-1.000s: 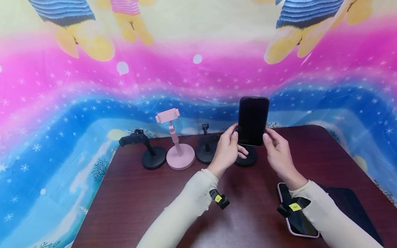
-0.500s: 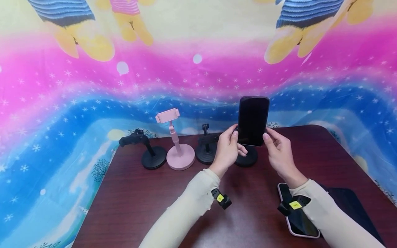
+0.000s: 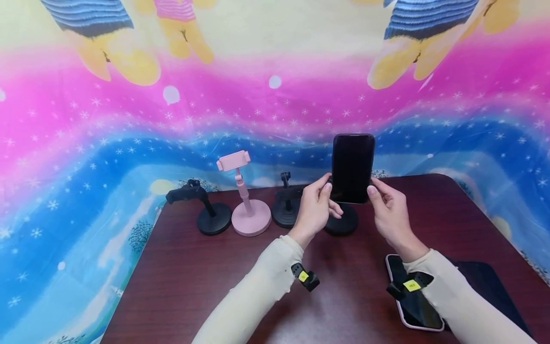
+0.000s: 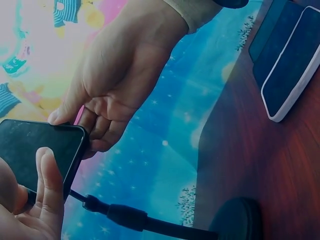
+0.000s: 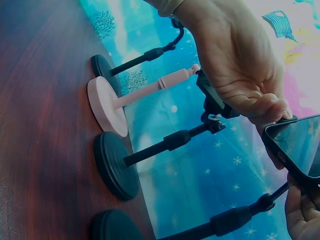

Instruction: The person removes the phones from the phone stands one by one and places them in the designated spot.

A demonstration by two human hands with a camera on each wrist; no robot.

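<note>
A black smartphone [image 3: 353, 165] stands upright in front of a black phone stand, whose round base [image 3: 342, 223] rests on the table below it. At the phone's lower left edge my left hand [image 3: 315, 206] grips with thumb and fingers, and a small dark piece of the holder [image 4: 31, 196] shows among them. My right hand [image 3: 390, 215] pinches the opposite edge, thumb in front and fingers behind. The stand's slanted stem [image 4: 127, 216] runs up behind the phone in the left wrist view. Most of the holder is hidden behind the phone.
Left of my hands stand a black phone stand [image 3: 287, 210], a pink one [image 3: 251, 220] and another black one [image 3: 213, 219]. A phone in a pale case [image 3: 414, 306] and a dark flat tablet-like slab [image 3: 490, 286] lie under my right forearm. A printed cloth [image 3: 275, 110] hangs behind the table.
The phone and both hands stay nearly still. The whole head view has shifted very slightly.
</note>
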